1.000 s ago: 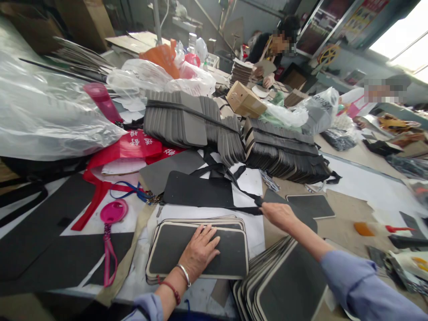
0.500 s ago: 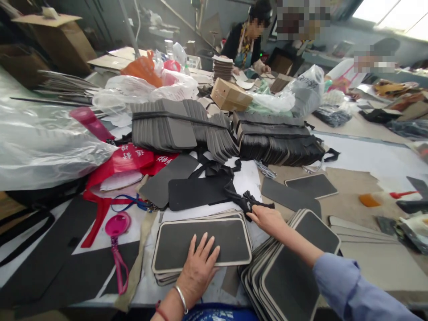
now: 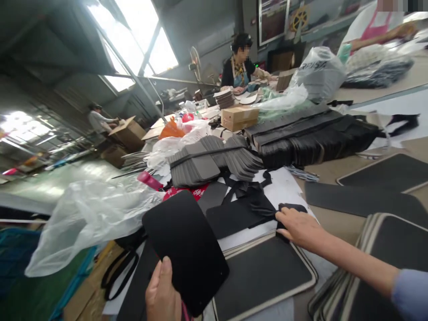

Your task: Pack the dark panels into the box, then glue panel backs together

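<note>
Daylight glares from roof windows (image 3: 133, 40) — edges warped (slightly blurred).

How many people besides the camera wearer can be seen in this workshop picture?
3. One person sits at the far end of the table; one person in grey stands far left by a cardboard box; one person's arm shows top right. Others may be hidden.

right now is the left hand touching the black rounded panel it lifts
Touching: the head view shows the left hand with its thumb pressed on the black rounded panel.

"RPISA" on grey plastic bag (image 3: 319, 71)
</note>
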`<state>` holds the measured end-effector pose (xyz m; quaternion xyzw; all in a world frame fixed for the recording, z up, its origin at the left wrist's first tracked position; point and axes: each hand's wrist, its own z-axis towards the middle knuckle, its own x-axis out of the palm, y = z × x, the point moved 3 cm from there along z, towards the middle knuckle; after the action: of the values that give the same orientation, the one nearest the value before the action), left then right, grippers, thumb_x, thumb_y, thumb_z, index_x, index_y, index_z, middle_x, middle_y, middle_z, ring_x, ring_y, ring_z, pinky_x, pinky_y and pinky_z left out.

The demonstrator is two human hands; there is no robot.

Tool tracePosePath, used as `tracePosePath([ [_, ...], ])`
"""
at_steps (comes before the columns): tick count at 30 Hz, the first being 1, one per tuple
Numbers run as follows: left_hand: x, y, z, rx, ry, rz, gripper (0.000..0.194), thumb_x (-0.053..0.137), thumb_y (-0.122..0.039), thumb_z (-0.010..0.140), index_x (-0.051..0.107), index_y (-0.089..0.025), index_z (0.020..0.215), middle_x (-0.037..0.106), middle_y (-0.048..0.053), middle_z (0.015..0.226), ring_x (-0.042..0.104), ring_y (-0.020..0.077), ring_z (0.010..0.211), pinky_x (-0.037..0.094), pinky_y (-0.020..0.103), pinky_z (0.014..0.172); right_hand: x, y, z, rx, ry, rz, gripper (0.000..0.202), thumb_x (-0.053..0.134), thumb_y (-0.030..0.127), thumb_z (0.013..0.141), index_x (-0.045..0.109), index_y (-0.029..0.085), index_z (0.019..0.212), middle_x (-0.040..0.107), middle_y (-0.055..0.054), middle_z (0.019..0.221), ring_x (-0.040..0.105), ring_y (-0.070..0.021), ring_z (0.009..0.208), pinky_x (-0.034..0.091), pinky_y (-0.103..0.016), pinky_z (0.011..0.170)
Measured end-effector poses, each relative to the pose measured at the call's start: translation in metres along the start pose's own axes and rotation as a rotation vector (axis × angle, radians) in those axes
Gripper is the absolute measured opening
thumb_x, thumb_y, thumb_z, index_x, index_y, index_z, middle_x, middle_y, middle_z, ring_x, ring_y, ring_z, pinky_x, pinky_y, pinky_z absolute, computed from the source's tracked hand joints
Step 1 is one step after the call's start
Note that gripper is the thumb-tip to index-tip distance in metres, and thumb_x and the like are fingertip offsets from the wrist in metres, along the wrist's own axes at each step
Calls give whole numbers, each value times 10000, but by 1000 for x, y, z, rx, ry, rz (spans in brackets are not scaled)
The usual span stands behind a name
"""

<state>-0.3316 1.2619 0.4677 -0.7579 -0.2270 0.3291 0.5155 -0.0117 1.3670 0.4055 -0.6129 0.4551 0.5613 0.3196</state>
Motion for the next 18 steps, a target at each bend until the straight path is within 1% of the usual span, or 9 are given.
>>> tracePosePath([
  [3, -8, -13, -6, -65, -74, -17, 547, 571, -519, 693, 518, -151, 1094, 614, -8, 615, 538, 118, 471, 480, 250, 495, -10, 21, 13, -101, -77, 14, 202, 456, 294, 855, 599, 171, 784, 604, -86, 830, 574, -227, 805, 419, -306, 670],
  [5, -17, -21, -11, -31, -127, 13, 490, 556, -510, 702, 545, -156, 1040, 602, -19, 598, 513, 108, 452, 470, 249, 492, -16, 25, 24, -91, -122, 10, 250, 410, 293, 877, 602, 163, 783, 608, -96, 831, 577, -228, 818, 423, -304, 673],
  [8, -32, -33, -19, 227, -260, 295, 391, 514, -502, 736, 604, -148, 877, 597, -4, 579, 523, 123, 492, 458, 249, 504, -18, -5, 39, 125, -118, -7, 275, 381, 315, 888, 589, 135, 894, 620, -131, 902, 597, -242, 815, 435, -307, 633],
  [10, -31, -33, -30, 569, -334, 565, 337, 508, -455, 763, 629, -141, 793, 617, 24, 591, 559, 146, 547, 462, 250, 529, -17, -43, 40, 369, -103, -8, 337, 329, 341, 902, 572, 114, 958, 626, -167, 917, 609, -269, 817, 444, -334, 626],
  [12, -11, -18, -50, 971, -234, 708, 257, 496, -335, 804, 638, -133, 877, 675, 67, 727, 617, 159, 659, 491, 248, 622, -16, -78, 33, 572, -60, -12, 365, 306, 347, 903, 572, 103, 955, 628, -191, 905, 613, -296, 831, 448, -368, 642],
  [13, 4, -4, -62, 1152, -117, 714, 251, 474, -259, 824, 612, -131, 989, 690, 84, 840, 636, 155, 732, 500, 247, 691, -16, -91, 27, 629, -40, -25, 353, 317, 342, 897, 568, 103, 965, 625, -193, 917, 614, -303, 840, 449, -380, 656],
  [14, 20, 14, -75, 1261, 31, 730, 301, 445, -188, 836, 553, -134, 1112, 680, 97, 952, 639, 152, 820, 499, 251, 759, -16, -100, 21, 655, -19, -43, 335, 338, 339, 887, 558, 106, 985, 621, -191, 938, 613, -305, 847, 449, -388, 670],
  [16, 50, 55, -96, 1344, 243, 785, 363, 420, -164, 847, 471, -131, 1205, 654, 100, 1054, 613, 171, 956, 500, 300, 833, -12, -107, 10, 634, 28, -78, 332, 387, 354, 861, 528, 113, 1039, 614, -180, 967, 614, -302, 852, 448, -394, 690],
  [18, 67, 93, -110, 1285, 371, 819, 343, 419, -257, 862, 489, -141, 1177, 675, 81, 1003, 630, 177, 913, 529, 326, 797, -3, -106, -1, 597, 117, -81, 351, 413, 389, 840, 544, 113, 1013, 624, -175, 928, 614, -304, 847, 447, -396, 695],
])
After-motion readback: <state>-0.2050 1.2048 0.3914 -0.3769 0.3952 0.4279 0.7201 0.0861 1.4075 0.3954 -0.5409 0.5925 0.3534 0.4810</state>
